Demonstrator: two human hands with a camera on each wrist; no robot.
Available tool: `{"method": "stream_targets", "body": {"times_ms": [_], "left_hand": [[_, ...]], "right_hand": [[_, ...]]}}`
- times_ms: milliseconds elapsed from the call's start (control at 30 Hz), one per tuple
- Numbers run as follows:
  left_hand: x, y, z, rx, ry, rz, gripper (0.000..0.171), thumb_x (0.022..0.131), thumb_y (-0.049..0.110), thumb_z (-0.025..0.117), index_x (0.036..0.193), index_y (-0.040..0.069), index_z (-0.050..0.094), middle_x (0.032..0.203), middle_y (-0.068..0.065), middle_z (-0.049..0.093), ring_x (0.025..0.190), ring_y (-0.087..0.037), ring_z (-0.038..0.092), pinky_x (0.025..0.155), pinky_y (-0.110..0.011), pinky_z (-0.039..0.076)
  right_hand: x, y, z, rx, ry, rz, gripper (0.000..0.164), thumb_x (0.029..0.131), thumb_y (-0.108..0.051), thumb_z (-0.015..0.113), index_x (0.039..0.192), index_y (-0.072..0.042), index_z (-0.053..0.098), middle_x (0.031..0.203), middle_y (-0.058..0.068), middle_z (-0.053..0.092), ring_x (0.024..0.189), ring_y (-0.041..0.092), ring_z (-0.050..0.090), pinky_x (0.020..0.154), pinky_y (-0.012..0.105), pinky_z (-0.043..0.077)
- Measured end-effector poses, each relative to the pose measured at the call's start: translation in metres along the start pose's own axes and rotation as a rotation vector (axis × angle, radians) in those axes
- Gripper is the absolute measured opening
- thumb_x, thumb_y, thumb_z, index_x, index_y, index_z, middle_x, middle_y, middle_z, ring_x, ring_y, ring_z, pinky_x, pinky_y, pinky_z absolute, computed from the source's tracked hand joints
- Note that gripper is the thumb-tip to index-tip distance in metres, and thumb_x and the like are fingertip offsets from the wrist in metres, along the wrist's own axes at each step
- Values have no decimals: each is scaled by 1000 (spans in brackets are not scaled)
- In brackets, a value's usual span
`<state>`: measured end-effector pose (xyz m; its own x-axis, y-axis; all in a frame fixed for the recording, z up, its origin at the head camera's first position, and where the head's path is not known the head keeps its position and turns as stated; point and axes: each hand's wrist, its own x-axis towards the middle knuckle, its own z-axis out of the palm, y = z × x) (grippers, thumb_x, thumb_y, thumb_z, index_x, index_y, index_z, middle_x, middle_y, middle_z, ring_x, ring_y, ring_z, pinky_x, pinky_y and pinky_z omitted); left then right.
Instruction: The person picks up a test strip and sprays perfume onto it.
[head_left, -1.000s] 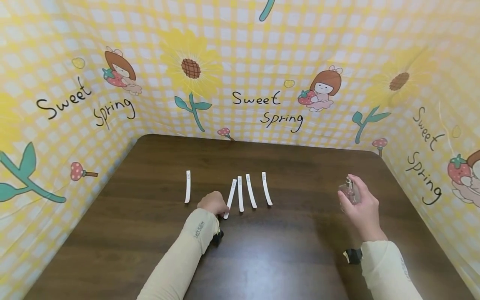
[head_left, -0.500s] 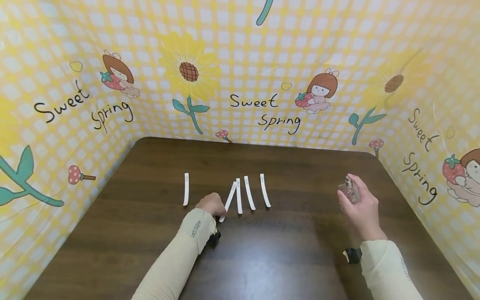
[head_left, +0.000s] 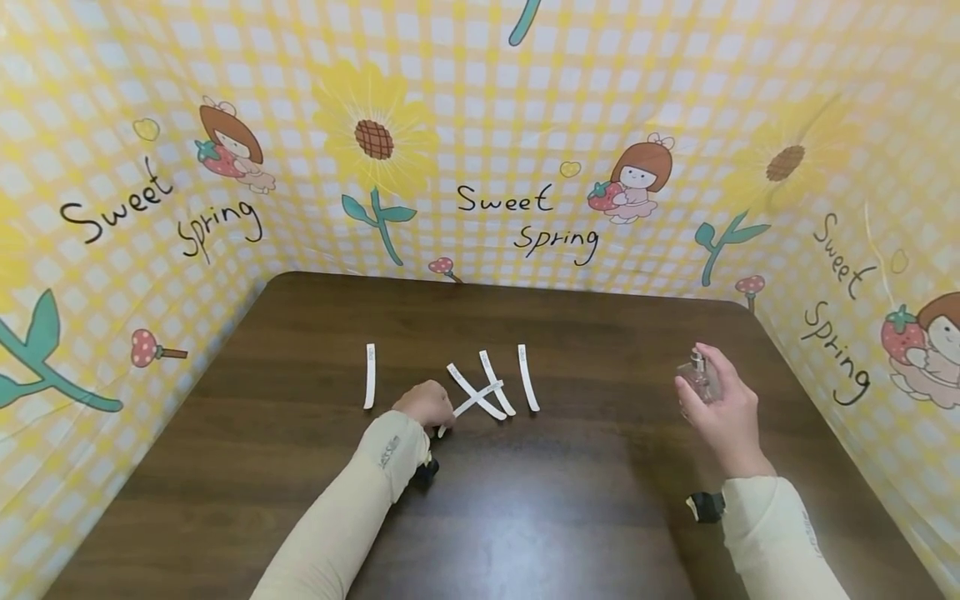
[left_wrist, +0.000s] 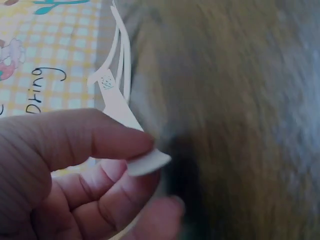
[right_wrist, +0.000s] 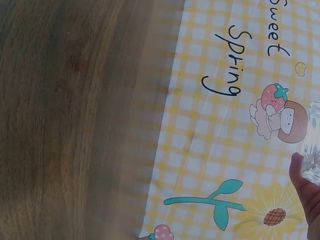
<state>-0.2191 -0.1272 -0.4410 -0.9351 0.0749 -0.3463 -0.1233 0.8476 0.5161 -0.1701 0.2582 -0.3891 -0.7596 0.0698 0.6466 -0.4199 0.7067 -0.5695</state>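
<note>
My left hand [head_left: 425,404] pinches the near end of a white paper test strip [left_wrist: 119,110] between thumb and fingers. In the head view its far end crosses over another strip [head_left: 459,377], which lies aslant. Two more strips, one in the middle [head_left: 493,372] and one farther right [head_left: 527,375], lie just beyond these. A separate strip [head_left: 370,377] rests left of the hand. Small print marks the far ends. At the right, my right hand [head_left: 726,421] grips a clear glass perfume bottle [head_left: 693,385], index finger on the sprayer top.
The dark wooden table [head_left: 555,492] has a yellow checked cloth [head_left: 300,108] with flowers and lettering standing around its back and sides. Black wrist-camera mounts [head_left: 707,507] hang beneath both sleeves.
The pinched strip has swung so its far end points right, over its neighbour. That neighbour has turned aslant, its far end shifting left. The right hand keeps the bottle in nearly the same place.
</note>
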Motion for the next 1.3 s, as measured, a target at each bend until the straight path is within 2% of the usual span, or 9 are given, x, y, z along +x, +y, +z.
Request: {"method": "stream_targets", "body": {"times_ms": [100,200,300,567,733,867,1000,1133,1300], "left_hand": [[0,-2,-1,-120,-13,30,10,76,6,65,66,8,66,54,0,58,42,-12,51,42,-23,43],[-1,-2,-1,-218,-7,68,9,76,5,62,68,7,65,51,0,56,39,-11,48,39,-22,40],[-5,1,-3,-309,10,91,6,77,3,62,72,4,64,52,-1,55,38,-12,45,37,-21,37],[-19,11,-8,-473,39,108,6,77,0,60,81,0,65,55,-3,55,36,-11,44,35,-21,34],[-30,17,-15,-521,27,91,6,78,-1,61,82,-1,65,55,-2,55,37,-11,45,36,-21,34],[-39,24,-21,-548,18,79,11,78,-1,61,88,-1,66,57,-2,55,38,-10,44,37,-21,37],[-47,30,-25,-538,6,81,12,79,-1,62,91,-2,67,61,-3,57,39,-10,44,41,-23,43],[-54,35,-27,-445,12,156,8,78,-1,62,85,0,67,63,-4,58,40,-11,46,46,-29,50],[-65,40,-29,-320,33,262,8,75,0,61,81,3,66,61,-1,58,41,-18,53,47,-34,52]], "right_hand": [[0,0,3,-16,13,-44,53,72,5,74,121,2,57,97,27,65,74,-14,51,65,0,37],[0,-1,7,-45,20,-80,53,69,5,75,119,1,59,97,27,66,73,13,62,68,0,34],[-1,-4,10,-61,18,-108,52,69,5,74,118,1,60,96,26,66,73,35,61,69,1,34],[-5,-3,25,-74,17,-241,50,70,-2,71,118,-4,60,78,15,61,64,27,56,55,38,44],[-12,-9,33,-37,36,-229,49,68,1,72,115,-3,61,80,16,63,64,27,57,54,32,46],[-18,-13,42,12,54,-216,48,67,4,73,113,-1,62,82,17,65,64,26,58,54,22,47],[-21,-17,55,36,46,-247,47,68,2,72,114,-2,61,81,15,64,64,24,58,53,27,48],[-22,-25,69,55,33,-304,43,71,-4,69,114,-3,60,79,13,61,64,24,57,53,37,46],[-21,-38,82,98,15,-345,41,74,-7,67,113,-2,59,80,14,62,66,25,58,52,40,47]]}}
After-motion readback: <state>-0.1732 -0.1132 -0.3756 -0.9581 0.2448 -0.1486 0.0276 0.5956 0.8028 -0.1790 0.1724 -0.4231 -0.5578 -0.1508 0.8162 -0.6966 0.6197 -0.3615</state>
